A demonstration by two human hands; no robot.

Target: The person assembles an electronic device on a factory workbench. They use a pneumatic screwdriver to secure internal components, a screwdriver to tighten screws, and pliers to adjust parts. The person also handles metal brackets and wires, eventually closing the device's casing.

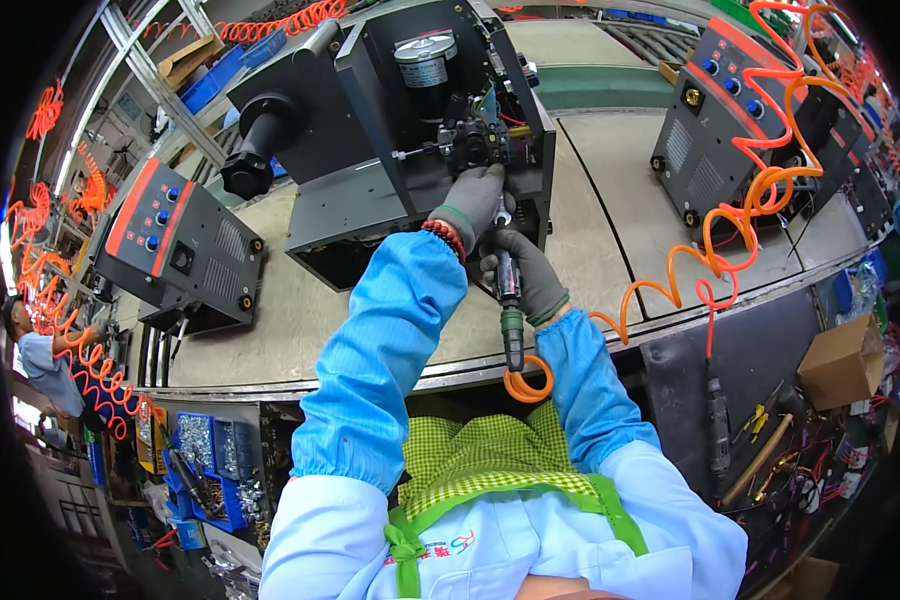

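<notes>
Light-blue shirt [510, 545] below; right hand [536, 277] clasps an air ratchet [510, 282]; left hand's [469, 206] grip, can't tell; workbench [592, 235] beneath, welding machines [192, 248] flanking.

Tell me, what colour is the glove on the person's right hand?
The glove is grey; it shows best in the head view.

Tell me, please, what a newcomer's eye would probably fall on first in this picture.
Probably the orange coiled hose at the right, looping in front of a grey machine with blue knobs. Next, perhaps, the bright blue sleeves in the middle, leading up to the gloved right hand around a hand-held tool. Below them, the green checked apron stands out.
</notes>
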